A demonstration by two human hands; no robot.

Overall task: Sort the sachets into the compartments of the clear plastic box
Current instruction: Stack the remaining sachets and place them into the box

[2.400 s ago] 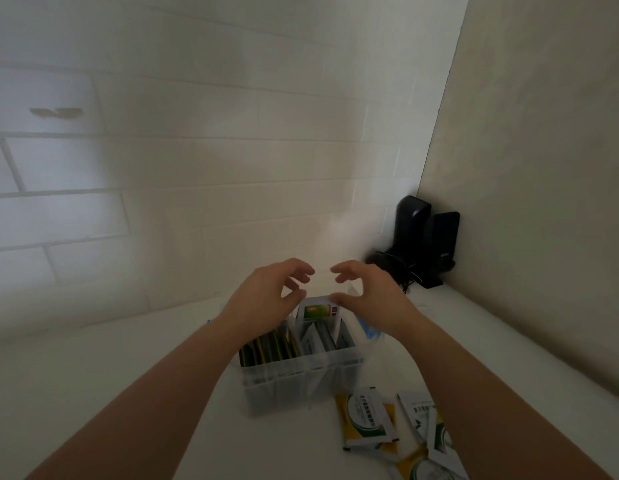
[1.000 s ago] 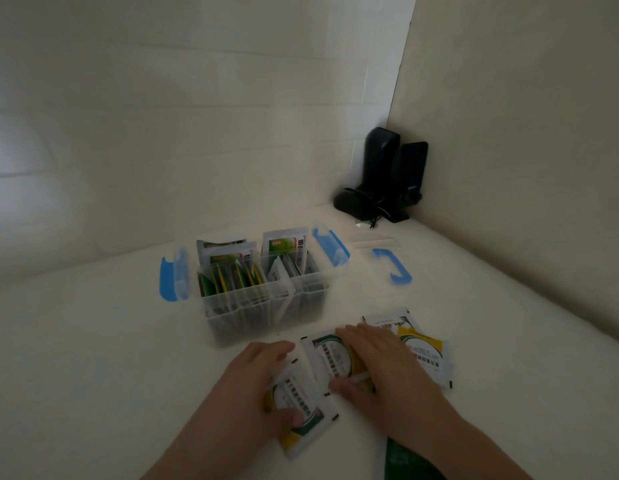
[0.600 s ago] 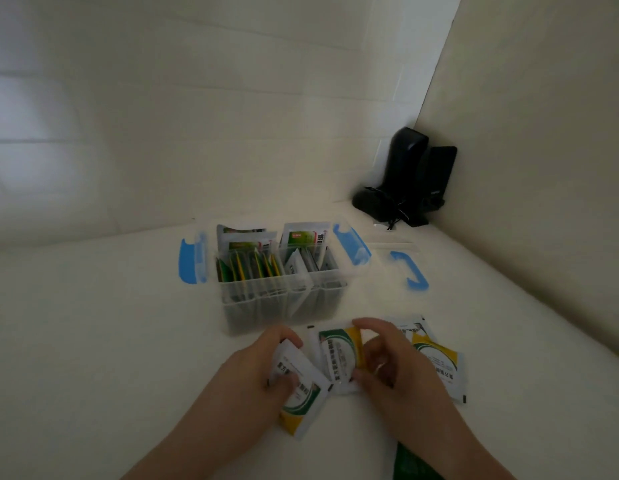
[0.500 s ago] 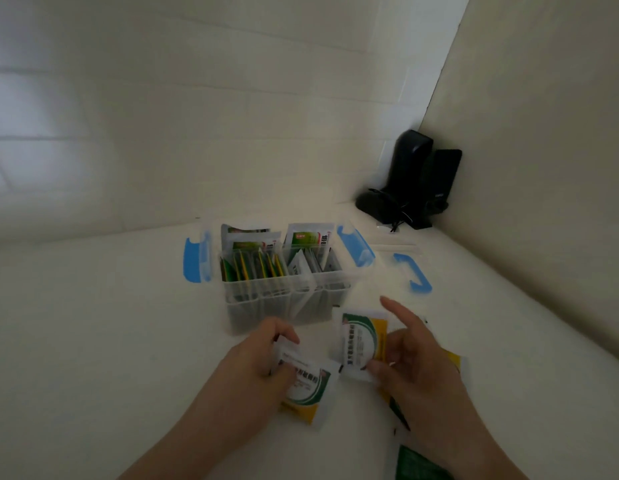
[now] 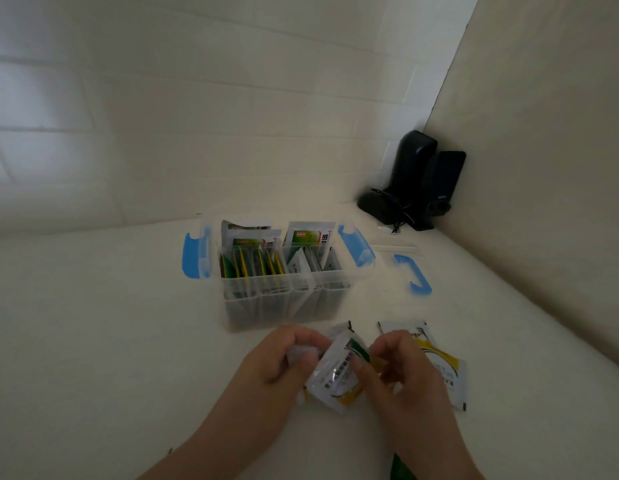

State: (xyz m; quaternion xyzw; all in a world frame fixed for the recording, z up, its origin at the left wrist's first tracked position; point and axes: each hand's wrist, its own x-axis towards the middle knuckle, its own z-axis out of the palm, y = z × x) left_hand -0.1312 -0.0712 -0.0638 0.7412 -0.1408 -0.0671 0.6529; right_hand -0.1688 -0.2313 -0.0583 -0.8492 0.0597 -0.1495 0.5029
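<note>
Squaring up a small stack of sachets before they go in the box

My left hand [image 5: 284,362] and right hand [image 5: 401,372] meet over the worktop's near edge, fingers of both curled and pinching the same white-and-yellow sachets [image 5: 335,375] from opposite sides, I judge so the edges line up and they slide in as one. The picture is blurred here, so I cannot tell how many I hold. The clear plastic box [image 5: 284,292] stands just beyond my hands, open, its blue latches [image 5: 194,256] swung out; its sachets stand upright so each compartment takes more. Another sachet [image 5: 439,362] lies flat beside my right hand, waiting. The blue-handled lid [image 5: 413,275] lies right of the box, toward the back corner.
</note>
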